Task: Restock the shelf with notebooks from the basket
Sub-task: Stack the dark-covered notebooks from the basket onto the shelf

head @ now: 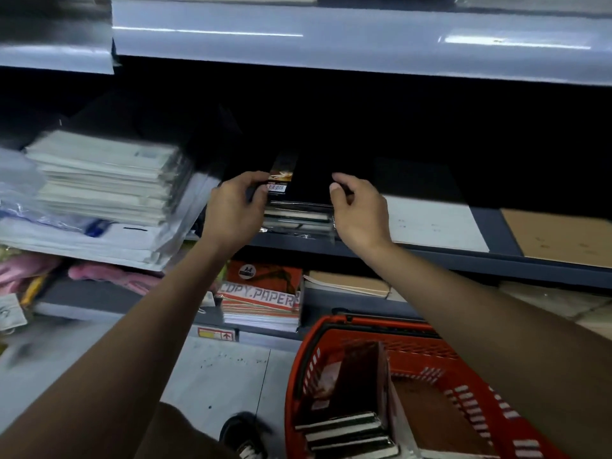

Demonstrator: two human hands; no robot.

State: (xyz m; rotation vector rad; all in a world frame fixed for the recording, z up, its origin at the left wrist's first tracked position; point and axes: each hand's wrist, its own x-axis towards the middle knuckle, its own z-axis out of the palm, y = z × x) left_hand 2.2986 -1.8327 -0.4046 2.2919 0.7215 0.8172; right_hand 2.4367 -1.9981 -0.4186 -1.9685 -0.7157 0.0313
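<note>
Notebooks [299, 207] lie in a short stack at the front of the middle shelf [430, 256], black covers on top, wrapped in clear film; the stack shows about four, though the film and blur make the count unsure. A label strip with a barcode sits on the top one at its left end. Four more notebooks [347, 432] lie flat in the red basket [470, 389], spines toward the camera, with one dark one leaning upright behind them and a brown box beside them.

The left hand [236, 210] has its fingers curled round the left end of the stack, thumb on top by the label. The right hand [359, 213] grips the right end, fingers bent down over the edge and thumb up on the cover. Both hands hold the stack between them.

The stack's front edge sits just behind the shelf lip. To its left, near but apart, a tall pile of white paper packs [102, 183] overhangs the shelf edge. To its right a white sheet [437, 223] and a brown sheet [559, 236] lie flat, so the shelf is low and open on that side. The upper shelf [331, 38] hangs close overhead, and the space behind the stack is too dark to read. Below, copy paper [261, 299] sits on the lower shelf, and the basket stands on the floor [225, 369] beside a shoe [245, 435].
</note>
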